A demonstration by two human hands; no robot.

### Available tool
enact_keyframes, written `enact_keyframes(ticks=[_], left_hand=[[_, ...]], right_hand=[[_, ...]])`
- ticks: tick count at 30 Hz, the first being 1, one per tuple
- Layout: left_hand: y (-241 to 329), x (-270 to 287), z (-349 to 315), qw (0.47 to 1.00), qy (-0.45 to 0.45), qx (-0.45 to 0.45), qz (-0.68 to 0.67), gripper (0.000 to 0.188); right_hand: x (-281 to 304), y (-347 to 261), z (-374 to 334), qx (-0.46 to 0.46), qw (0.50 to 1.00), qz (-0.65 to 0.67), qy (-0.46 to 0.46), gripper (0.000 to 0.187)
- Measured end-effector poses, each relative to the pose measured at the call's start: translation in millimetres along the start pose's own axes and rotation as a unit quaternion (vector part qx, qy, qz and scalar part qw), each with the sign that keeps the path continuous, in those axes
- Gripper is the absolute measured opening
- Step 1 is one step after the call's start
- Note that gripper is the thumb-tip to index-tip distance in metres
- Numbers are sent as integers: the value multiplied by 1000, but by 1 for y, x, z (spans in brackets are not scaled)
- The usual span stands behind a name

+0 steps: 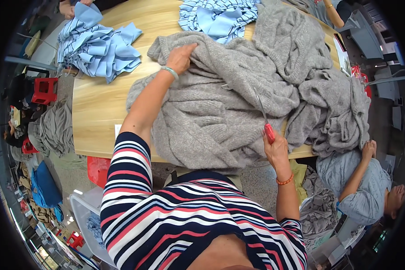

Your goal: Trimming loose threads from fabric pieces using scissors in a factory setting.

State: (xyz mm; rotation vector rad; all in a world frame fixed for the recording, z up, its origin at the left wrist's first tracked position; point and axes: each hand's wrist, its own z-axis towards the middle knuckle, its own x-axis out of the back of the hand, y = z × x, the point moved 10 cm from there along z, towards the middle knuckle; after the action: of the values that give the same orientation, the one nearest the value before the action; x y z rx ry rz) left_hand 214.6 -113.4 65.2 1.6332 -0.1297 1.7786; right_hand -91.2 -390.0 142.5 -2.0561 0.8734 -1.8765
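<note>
A grey knit garment (202, 121) lies rumpled across the near side of the table in front of me. My left hand (180, 58) is closed on its far fold, with some fingers hidden against the cloth. In my right hand (276, 150), at the garment's near right edge, is a tool with a red handle (269, 132) and a long thin metal shaft (260, 104). The shaft points away from me over the knit; its exact kind I cannot make out. A small pale tag-like piece (226, 86) shows on the garment between my hands.
More grey knits (330, 108) are heaped at the right of the wooden table (92, 121). Pleated light-blue garments (101, 49) lie at the far left, others (220, 20) at the far middle. Co-workers' hands (369, 148) show around the edges. A clear bin (83, 209) stands lower left.
</note>
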Motion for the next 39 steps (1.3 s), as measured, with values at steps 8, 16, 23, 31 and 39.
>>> enact_keyframes(ticks=[8,16,23,31,39], left_hand=[[94,127,9,908,73,5,-412,22],[125,226,-138,737,106,136,-653,31],[82,161,-238,973,140,151,-108,42],[166,76,-279,996,-31,-59,67,51],[130,83,-256,995,-21,-95,13,44]], right_hand=[[5,-3,25,-25,962,267,-52,31],[53,-10,63,5,966,247,77,32],[28,-26,85,7,975,214,49,30],[2,-68,38,126,987,95,-7,33],[-39,-73,0,138,985,104,-14,72]])
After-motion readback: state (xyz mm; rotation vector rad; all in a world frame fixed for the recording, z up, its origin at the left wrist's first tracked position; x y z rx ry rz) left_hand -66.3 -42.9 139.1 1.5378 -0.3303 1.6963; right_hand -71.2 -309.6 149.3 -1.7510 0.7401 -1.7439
